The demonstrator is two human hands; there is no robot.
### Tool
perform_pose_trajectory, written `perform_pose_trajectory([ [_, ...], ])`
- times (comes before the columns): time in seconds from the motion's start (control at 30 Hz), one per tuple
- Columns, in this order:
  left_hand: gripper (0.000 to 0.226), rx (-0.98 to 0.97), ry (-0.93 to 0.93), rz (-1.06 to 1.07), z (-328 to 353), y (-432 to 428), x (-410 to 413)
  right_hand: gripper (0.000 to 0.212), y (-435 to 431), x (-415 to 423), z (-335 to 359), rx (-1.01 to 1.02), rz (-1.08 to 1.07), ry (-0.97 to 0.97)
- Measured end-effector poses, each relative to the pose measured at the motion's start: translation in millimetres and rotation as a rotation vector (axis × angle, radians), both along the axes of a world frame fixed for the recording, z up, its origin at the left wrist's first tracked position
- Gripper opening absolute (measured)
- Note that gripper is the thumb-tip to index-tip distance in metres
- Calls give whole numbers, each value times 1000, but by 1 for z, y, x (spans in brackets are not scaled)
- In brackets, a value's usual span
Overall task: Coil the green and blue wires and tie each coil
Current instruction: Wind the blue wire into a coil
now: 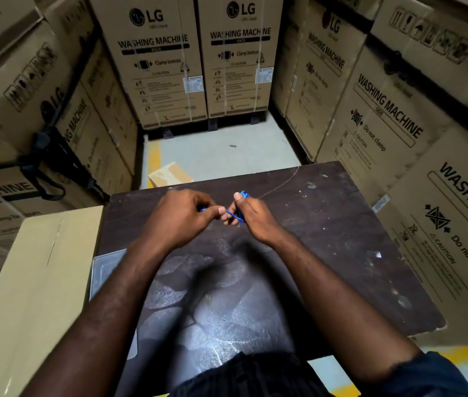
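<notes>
A small bundle of blue wire [240, 216] is held between both hands above the far half of the dark wooden table [327, 224]. My right hand [251, 217] grips the coiled bundle, with blue loops showing above its thumb. My left hand [182, 217] pinches a free end of the same wire, drawn taut to the left. No green wire can be seen. A thin pale strand [281, 183] runs across the table from my right hand toward the far edge.
A plain cardboard box [29, 296] stands against the table's left side, with a clear plastic sheet [106, 270] at the table's left edge. Tall washing machine cartons [164, 58] wall in the space. A small carton [169, 174] lies on the floor beyond the table.
</notes>
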State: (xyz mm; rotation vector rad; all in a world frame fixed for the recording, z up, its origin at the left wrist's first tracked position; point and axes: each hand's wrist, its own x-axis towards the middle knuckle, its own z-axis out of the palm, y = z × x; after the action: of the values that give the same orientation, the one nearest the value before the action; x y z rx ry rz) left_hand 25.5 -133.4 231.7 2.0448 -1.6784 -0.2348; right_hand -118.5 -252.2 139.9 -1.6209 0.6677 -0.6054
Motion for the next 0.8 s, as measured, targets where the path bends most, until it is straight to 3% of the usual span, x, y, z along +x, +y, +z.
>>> perform_pose_trajectory([
  [0.37,25,34,119,59,-30,-27,41,61,22,1,21,215,243,96],
  [0.53,15,-12,436,29,-77,-30,49,55,26,-3,33,251,223,122],
  [0.67,15,-49,582,67,-101,-23,46,53,31,-7,32,368,227,39],
  [0.8,25,-68,583,37,-107,-18,27,54,33,-5,34,544,186,-117],
])
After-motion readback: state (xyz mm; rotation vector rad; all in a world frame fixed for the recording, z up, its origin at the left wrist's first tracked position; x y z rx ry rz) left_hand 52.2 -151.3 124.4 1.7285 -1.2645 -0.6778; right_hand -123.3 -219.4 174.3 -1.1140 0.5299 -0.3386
